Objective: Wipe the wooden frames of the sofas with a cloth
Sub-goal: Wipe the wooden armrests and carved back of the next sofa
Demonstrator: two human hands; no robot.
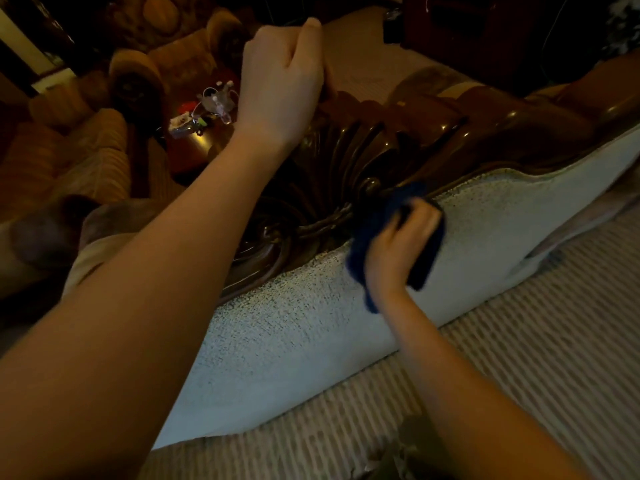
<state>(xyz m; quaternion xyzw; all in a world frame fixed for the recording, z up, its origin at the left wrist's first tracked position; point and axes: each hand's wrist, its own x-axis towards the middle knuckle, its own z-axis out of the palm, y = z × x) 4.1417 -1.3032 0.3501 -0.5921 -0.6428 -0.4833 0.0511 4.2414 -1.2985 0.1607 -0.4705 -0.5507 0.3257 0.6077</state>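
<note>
Right hand (401,242) presses fuzzy blue cloth (367,237) against glossy carved frame (346,150).

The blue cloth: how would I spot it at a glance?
Find the sofa's dark carved wooden frame above the pale backrest. At its lower edge, the right hand grips the cloth. It is the only dark blue thing there.

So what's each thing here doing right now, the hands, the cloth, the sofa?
Left hand: fingers curled over the top edge of the carved wooden frame.
Right hand: grips the blue cloth.
Blue cloth: bunched, pressed where the carving meets the pale backrest.
Carved wooden frame: glossy, dark.
Pale backrest: uncovered, speckled fabric.
Striped seat: nothing lying on the visible part.
</note>
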